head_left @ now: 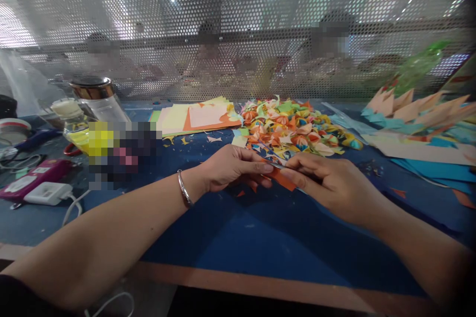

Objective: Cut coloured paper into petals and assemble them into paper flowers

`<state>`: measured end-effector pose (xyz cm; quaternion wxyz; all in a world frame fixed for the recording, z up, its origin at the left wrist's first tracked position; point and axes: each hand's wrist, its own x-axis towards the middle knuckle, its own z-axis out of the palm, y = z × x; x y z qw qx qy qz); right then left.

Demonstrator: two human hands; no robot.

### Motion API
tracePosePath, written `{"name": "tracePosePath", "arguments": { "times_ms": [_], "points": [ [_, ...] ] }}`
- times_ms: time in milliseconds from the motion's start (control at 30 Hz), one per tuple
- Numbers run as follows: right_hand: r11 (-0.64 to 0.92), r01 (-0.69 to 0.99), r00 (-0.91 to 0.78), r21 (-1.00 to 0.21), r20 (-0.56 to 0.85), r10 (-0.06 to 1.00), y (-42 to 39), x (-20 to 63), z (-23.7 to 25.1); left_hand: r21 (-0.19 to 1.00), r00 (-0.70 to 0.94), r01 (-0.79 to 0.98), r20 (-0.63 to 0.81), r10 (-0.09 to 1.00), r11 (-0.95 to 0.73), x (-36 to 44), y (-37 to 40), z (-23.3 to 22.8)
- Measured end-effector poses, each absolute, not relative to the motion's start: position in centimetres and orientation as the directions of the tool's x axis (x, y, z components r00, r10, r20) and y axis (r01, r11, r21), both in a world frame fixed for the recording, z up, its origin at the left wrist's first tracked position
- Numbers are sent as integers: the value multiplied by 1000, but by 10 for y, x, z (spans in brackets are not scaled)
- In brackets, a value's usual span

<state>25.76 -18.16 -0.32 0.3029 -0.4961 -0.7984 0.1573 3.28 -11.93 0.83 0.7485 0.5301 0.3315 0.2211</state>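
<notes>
My left hand (234,167) and my right hand (327,181) meet over the blue table (260,237), both pinching a small folded piece of orange paper (281,178) between fingertips. A silver bangle (185,189) circles my left wrist. Just behind my hands lies a pile of small folded paper pieces (293,131) in orange, yellow, green and blue. A stack of flat coloured paper sheets (197,116) lies left of that pile. Small orange scraps dot the table under my hands.
A clear jar with a metal lid (94,96) and a small bottle (70,119) stand at the left, with a pink device (37,176) and white charger (48,193). Folded peach and teal paper shapes (420,114) fill the right. A perforated metal screen (238,34) backs the table; people sit beyond.
</notes>
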Motion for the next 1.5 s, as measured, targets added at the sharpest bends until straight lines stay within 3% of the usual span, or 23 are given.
{"name": "tracePosePath", "arguments": {
  "times_ms": [1500],
  "points": [
    [478, 716, -336, -509, 348, 875, -182, 256, -3, 940, 669, 64, -289, 685, 334, 32, -120, 8]
  ]
}}
